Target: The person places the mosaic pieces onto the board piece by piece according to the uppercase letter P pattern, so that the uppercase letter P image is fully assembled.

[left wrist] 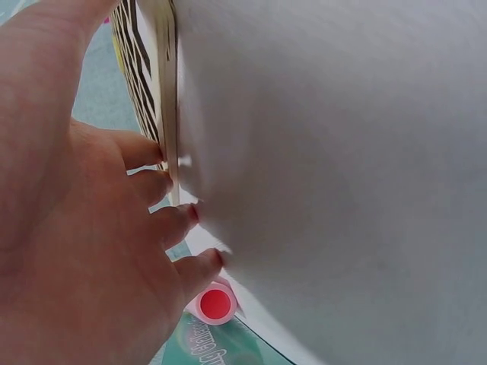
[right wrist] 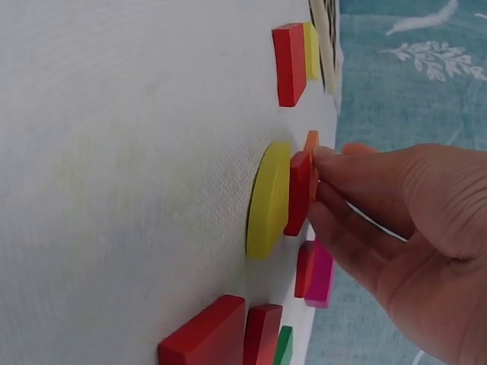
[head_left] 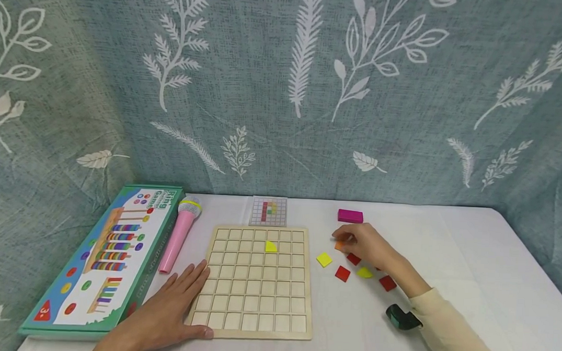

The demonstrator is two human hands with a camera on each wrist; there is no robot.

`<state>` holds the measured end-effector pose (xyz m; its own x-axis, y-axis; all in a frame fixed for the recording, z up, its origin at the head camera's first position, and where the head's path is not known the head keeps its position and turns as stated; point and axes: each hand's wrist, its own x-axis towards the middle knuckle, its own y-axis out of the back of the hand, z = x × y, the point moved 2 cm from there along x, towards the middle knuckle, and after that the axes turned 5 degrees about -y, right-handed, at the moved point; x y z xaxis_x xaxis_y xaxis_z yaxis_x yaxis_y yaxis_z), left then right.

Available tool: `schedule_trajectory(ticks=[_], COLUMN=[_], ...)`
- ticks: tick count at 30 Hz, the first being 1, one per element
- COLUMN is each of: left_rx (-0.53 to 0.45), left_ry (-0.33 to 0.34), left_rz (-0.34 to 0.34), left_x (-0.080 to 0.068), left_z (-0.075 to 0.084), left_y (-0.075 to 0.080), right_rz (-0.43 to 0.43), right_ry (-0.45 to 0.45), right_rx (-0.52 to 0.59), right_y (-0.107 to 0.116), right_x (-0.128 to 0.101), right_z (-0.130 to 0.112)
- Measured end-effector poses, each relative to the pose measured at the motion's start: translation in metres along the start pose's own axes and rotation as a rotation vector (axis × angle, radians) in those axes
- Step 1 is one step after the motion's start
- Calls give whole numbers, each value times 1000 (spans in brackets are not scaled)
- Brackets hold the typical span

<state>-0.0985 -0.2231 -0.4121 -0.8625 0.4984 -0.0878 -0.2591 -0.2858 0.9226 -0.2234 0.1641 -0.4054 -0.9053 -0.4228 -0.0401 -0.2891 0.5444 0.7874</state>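
Observation:
My left hand (head_left: pixel 169 309) lies with fingers straight along the left edge of a wooden grid board (head_left: pixel 250 334), its thumb on the near left corner. A yellow quarter-round tile (head_left: pixel 270 247) sits in one of the board's upper squares. To the right of the board, my right hand (head_left: pixel 369 247) pinches an orange tile (right wrist: pixel 312 141) between thumb and fingers, close over the table. Beneath and around that hand lie a yellow square tile (head_left: pixel 324 259), red square tiles (head_left: pixel 342 273) and a yellow curved tile (right wrist: pixel 269 201). A green tile (right wrist: pixel 284 347) shows in the right wrist view.
A card with a coloured grid pattern (head_left: pixel 268 211) lies behind the board. At left are a ring game box (head_left: pixel 93 261) and a pink toy microphone (head_left: pixel 179 236). A magenta block (head_left: pixel 350 216) stands behind my right hand, and a dark curved object (head_left: pixel 403 318) is beside my sleeve.

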Motion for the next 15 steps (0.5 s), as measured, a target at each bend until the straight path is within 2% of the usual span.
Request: schedule_trajectory(ticks=[10,15], left_rx=[5,7], left_ry=[-16,-3], left_rz=[34,32], left_x=[-3,-3], left_z=[-1,-1], left_y=[-2,-2], right_rz=[-1,10], right_ry=[-20,11], right_rx=[-15,-84], right_y=[-1,2], right_x=[-1,1], right_z=[-8,-13])
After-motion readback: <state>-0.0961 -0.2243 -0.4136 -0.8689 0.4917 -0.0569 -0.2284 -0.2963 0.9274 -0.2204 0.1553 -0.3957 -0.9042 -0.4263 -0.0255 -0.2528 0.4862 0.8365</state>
